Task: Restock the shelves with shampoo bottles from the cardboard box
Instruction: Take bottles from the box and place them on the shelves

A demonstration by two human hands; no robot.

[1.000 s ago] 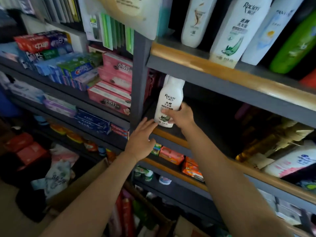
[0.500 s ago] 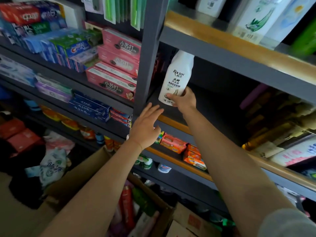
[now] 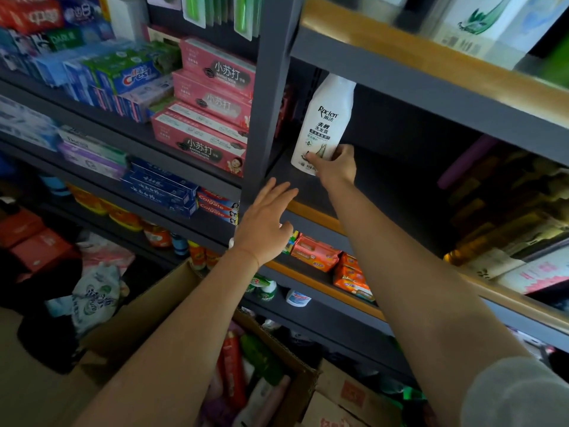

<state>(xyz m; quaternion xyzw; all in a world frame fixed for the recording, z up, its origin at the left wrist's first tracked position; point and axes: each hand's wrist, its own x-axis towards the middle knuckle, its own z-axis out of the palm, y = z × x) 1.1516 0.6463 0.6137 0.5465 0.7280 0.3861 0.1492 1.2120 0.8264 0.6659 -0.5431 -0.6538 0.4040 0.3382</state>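
The white Raclen shampoo bottle [image 3: 323, 124], upright at the left end of the grey shelf [image 3: 385, 192], is gripped near its base by the right hand [image 3: 334, 167]. The left hand [image 3: 264, 223] is held below with fingers spread, holding nothing.

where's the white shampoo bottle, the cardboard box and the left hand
white shampoo bottle [image 3: 326, 124], head view, on its printed label
cardboard box [image 3: 144, 315], head view, on its left outer wall
left hand [image 3: 264, 226], head view, on the back of the hand
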